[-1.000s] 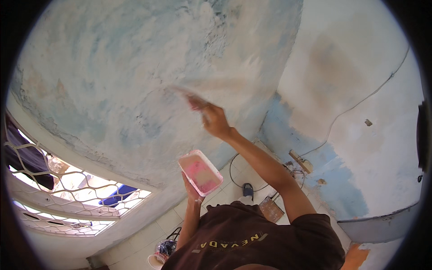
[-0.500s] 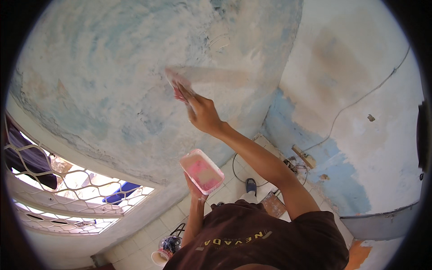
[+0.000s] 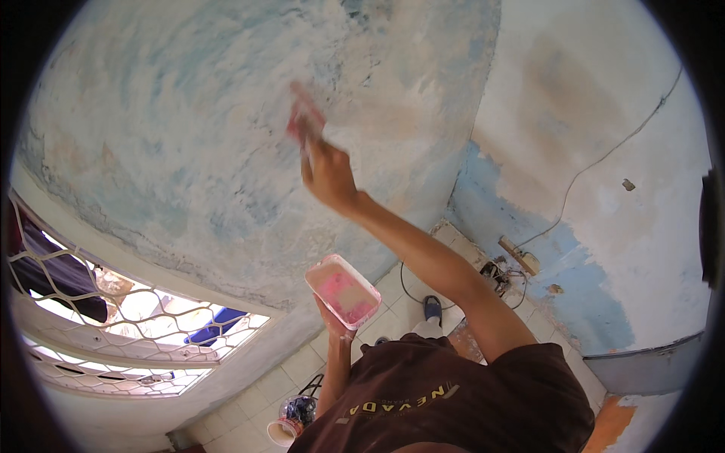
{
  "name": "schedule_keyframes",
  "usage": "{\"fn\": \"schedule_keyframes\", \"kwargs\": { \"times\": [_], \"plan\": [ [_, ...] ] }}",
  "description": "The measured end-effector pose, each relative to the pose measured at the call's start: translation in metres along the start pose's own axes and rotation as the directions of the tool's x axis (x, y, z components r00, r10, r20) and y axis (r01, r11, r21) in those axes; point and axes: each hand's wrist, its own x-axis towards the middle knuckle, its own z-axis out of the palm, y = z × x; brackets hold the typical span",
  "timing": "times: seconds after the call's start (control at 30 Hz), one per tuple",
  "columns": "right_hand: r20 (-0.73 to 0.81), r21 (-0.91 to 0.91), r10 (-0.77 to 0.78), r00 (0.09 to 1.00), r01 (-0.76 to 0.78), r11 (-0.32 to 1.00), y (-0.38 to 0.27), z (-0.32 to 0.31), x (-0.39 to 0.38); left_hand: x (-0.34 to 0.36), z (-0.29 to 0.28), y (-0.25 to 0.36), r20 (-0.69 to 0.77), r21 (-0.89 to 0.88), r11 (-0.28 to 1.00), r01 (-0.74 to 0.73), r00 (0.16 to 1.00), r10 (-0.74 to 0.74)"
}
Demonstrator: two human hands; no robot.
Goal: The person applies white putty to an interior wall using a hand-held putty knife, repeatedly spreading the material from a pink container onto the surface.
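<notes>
My right hand (image 3: 325, 170) grips a pink flat tool (image 3: 303, 109), blurred by motion, up against a patchy pale blue and white wall (image 3: 189, 151). It looks like a spreading blade, but its exact shape is unclear. Below it, my left hand (image 3: 332, 321) holds up a white rectangular tub (image 3: 319, 268) from underneath, with pale paste and pink smears inside. My fingers on the tub are mostly hidden behind it.
A window with a wavy grille (image 3: 136, 309) is at left. The right wall (image 3: 574, 196) carries a loose cable and wooden block (image 3: 521, 255). On the tiled floor (image 3: 291, 374) lie a black cable loop, tangled items and a white bucket (image 3: 283, 430) beside dark things.
My right hand has moved up and slightly left along the wall with the pink tool. My left hand and the tub have shifted slightly right in the view.
</notes>
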Motion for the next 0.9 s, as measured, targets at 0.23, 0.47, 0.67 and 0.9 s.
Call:
{"fn": "schedule_keyframes", "kwargs": {
  "times": [0.23,0.47,0.67,0.9],
  "plan": [
    [-0.208,0.084,0.202,0.957,-0.188,0.979,0.057,-0.062,0.005,-0.003,-0.012,0.006,-0.031,0.069,0.996,-0.059,0.998,0.061],
    [-0.116,-0.08,0.155,0.981,-0.165,0.983,0.064,-0.008,0.012,-0.004,0.012,0.0,-0.081,0.014,1.0,0.002,0.997,-0.001],
    [0.064,0.243,0.095,0.993,-0.108,0.964,0.012,-0.031,-0.07,0.006,-0.005,-0.005,-0.067,-0.03,0.999,0.044,0.997,-0.046],
    [-0.356,0.075,0.54,0.763,-0.553,0.83,0.103,-0.064,0.029,0.002,-0.008,-0.003,-0.049,-0.005,1.0,-0.019,0.999,0.018]
  ]
}}
